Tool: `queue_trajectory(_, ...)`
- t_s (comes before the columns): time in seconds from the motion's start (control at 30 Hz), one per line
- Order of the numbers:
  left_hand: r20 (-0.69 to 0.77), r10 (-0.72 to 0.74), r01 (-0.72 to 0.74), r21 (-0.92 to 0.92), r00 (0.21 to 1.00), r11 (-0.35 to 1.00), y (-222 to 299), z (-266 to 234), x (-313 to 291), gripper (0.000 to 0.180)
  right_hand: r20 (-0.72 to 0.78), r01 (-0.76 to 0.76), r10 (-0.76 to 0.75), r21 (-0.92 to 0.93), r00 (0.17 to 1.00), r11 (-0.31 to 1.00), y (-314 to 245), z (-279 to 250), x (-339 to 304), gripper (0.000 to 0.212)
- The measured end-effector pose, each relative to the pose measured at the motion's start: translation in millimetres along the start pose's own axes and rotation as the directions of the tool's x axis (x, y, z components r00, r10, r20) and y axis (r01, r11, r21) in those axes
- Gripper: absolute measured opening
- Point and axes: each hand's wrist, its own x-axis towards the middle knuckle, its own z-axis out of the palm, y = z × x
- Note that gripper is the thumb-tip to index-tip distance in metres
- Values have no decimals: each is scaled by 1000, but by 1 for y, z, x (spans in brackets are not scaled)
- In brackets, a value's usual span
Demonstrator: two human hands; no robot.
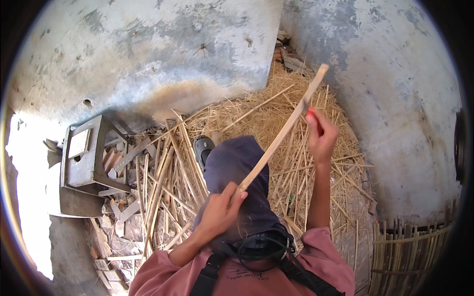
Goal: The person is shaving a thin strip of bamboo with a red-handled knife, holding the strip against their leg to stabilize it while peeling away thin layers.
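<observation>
The left hand (pixel 219 209) has its grip clasped around the lower end of a pale, flat wooden strip (pixel 279 140), which slants over the dark-clothed knee (pixel 234 158) and up to the right, its far end above the floor litter. The right hand (pixel 323 138) has its grip around a red-handled tool (pixel 310 112), whose blade sits at the strip's upper part. Beyond and beneath lie straw-like shavings (pixel 261 111), with long thin sticks (pixel 160 190) on the left, near a wooden stool-like frame (pixel 84 167).

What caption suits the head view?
Left hand grips a wooden strip; right hand holds a red-handled knife against it.
</observation>
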Motion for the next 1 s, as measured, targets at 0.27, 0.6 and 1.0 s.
queue_trajectory(0.27,20,-27,27,32,999,999,-12,0,-12,30,-109,-68,60,-71,992,995,39,-4,27,30)
queue_trajectory(0.6,124,-36,31,47,992,998,-21,-24,-27,32,-93,-551,545,-77,834,831,229,-85,37,52)
queue_trajectory(1.0,246,-133,219,-365,960,905,-32,-51,-22,54,515,-895,731,254,447,367,118,-11,-151,36)
